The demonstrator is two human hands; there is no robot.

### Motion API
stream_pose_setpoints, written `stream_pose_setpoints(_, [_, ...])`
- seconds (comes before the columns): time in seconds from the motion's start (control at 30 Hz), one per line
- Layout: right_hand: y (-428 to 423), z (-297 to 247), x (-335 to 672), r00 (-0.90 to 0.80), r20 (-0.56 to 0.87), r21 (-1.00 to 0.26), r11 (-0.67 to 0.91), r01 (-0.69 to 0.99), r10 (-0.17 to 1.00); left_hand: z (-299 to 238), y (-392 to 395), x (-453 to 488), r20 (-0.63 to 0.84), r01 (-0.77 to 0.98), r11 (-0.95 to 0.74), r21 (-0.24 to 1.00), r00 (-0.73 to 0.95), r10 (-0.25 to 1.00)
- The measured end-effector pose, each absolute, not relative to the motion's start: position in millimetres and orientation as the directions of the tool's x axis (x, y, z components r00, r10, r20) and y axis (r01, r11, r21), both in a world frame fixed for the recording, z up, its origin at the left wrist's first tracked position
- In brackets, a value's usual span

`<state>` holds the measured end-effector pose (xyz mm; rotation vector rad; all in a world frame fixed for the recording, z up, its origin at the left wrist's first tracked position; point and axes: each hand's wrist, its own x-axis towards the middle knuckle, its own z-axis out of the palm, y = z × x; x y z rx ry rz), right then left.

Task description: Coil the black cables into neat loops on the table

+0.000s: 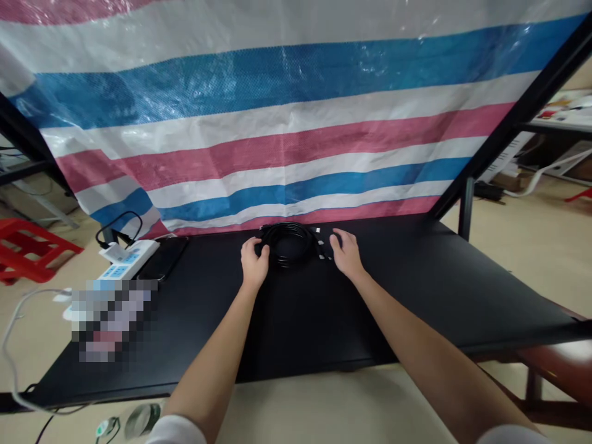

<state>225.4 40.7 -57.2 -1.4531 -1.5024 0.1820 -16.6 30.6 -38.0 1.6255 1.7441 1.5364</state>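
Observation:
A coil of black cable (290, 243) with small white tags on its right side lies at the far edge of a black table (416, 296). My left hand (254, 259) rests at the coil's left rim, fingers curled around the cable. My right hand (346, 251) lies at the coil's right side by the white tags, fingers bent down on the table and touching the tagged ends. Both forearms stretch forward across the table top.
A striped blue, pink and white tarp (277, 123) hangs right behind the table. A white power strip (126, 260) and a dark phone (163, 259) lie at the left. A red stool (32, 246) stands on the floor at far left. Black frame posts (509, 123) rise at right.

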Motion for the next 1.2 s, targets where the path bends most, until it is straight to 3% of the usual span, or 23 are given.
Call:
stream_pose_setpoints(0.13, [28.7,-57.6,239.3,0.494,0.393,-0.847,0.097,0.523,0.775,-34.8,27.1,-18.7,0.229,0.334,-0.039,0.942,-0.552,0.802])
stream_pose_setpoints(0.23, [24.8,-55.6,242.3,0.560,0.268,-0.912,0.019,0.409,0.784,-28.6,19.9,-19.0,0.094,0.252,0.042,0.967,-0.507,0.857])
stream_pose_setpoints(0.43, [20.4,-49.1,240.2,0.486,0.189,-0.910,-0.034,0.413,0.853,-19.9,5.1,-16.7,0.093,0.356,0.006,0.934,-0.262,0.961])
stream_pose_setpoints(0.8, [16.5,-51.5,239.7,0.391,0.220,-0.826,-0.043,0.562,0.894,-20.2,2.6,-16.8,0.113,0.401,-0.008,0.916,-0.240,0.964])
stream_pose_setpoints(0.9, [11.5,-52.8,236.8,0.354,0.402,-0.738,0.070,0.671,0.844,-20.6,2.4,-17.1,0.116,0.399,-0.009,0.917,-0.246,0.962])
stream_pose_setpoints(1.03, [0.8,-44.9,215.8,0.036,0.703,-0.414,0.366,0.834,0.710,-21.5,3.1,-17.5,0.128,0.385,-0.015,0.923,-0.270,0.954])
stream_pose_setpoints(1.1, [-4.3,-38.8,194.8,-0.151,0.724,-0.277,0.484,0.830,0.673,-21.7,3.7,-17.7,0.124,0.371,-0.008,0.929,-0.290,0.949])
stream_pose_setpoints(1.2, [-8.0,-31.7,157.2,-0.365,0.630,-0.173,0.582,0.795,0.685,-21.7,4.2,-18.5,0.118,0.357,0.003,0.934,-0.315,0.942])
